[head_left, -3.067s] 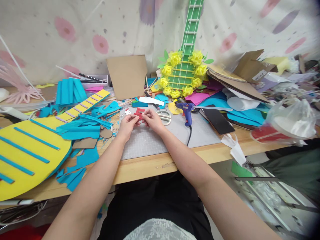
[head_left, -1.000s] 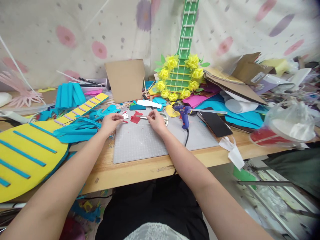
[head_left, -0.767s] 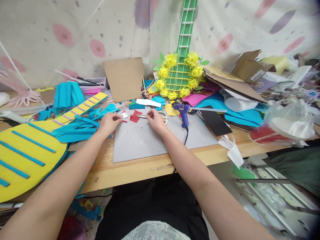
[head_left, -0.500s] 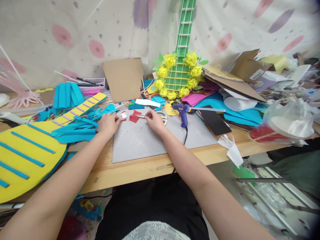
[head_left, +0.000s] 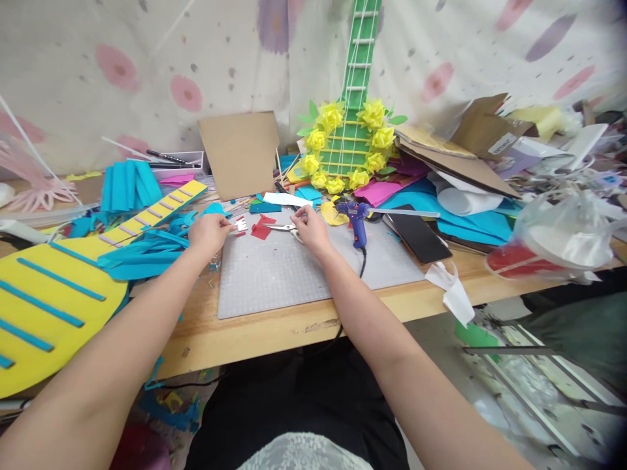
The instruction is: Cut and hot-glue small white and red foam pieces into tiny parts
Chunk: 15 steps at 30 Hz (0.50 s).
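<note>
Near the left edge of the grey cutting mat [head_left: 274, 281], my left hand [head_left: 209, 234] has thumb and fingertips pinched together. They sit right beside small white and red bits [head_left: 240, 226]; whatever is between them is too small to make out. A few scraps of red paper [head_left: 261, 226] lie just right of these. Over the mat, my right hand [head_left: 312, 228] has its fingers curled in. It covers most of the handles of the scissors [head_left: 280, 228], whose blades point left towards the red paper. Whether its fingers grip the handles cannot be seen.
A blue glue gun [head_left: 358, 225] stands right of my right hand, with a black phone [head_left: 416, 236] beyond. A yellow guitar-shaped board [head_left: 59, 294] lies left; a green flowered one [head_left: 347, 156] stands behind. Blue paper strips [head_left: 147, 256] and a plastic-wrapped cup [head_left: 543, 241] flank the mat.
My right hand has shifted right, over the scissor handles that showed behind it before. The left hand has moved slightly left, and the view has shifted a little.
</note>
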Tool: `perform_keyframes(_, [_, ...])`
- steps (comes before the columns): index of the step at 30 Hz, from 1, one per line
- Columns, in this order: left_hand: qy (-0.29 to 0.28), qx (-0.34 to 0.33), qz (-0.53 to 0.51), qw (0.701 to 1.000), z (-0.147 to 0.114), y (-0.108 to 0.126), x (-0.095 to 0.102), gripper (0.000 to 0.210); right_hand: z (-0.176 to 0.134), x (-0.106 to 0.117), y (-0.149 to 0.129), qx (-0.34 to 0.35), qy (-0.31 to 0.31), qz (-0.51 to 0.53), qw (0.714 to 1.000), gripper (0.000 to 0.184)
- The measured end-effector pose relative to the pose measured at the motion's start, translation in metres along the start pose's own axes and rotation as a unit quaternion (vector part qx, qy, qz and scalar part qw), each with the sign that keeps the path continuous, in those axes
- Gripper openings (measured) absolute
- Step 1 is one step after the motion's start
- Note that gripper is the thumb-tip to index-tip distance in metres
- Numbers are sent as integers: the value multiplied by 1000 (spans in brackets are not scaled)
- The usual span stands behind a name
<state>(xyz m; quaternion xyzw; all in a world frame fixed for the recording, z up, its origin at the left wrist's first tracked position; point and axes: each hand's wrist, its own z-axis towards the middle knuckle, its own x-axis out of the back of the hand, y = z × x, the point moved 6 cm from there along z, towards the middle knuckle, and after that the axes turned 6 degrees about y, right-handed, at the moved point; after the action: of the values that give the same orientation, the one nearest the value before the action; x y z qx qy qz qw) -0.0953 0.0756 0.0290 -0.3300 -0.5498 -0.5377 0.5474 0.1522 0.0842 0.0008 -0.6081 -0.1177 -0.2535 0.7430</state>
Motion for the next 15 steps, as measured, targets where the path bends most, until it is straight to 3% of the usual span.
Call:
perform_keyframes(7, [-28, -57, 13, 998, 3, 2, 11, 27, -3, -1, -11, 105, -60, -45, 992, 16])
perform_keyframes(11, [-33, -54, -18, 998, 1, -4, 17, 25, -1, 14, -11, 100, -65, -187, 975, 17])
perform_keyframes(15, [-18, -18, -49, 998, -4, -7, 24, 20, -1, 26, -9, 106, -119, -330, 931, 33])
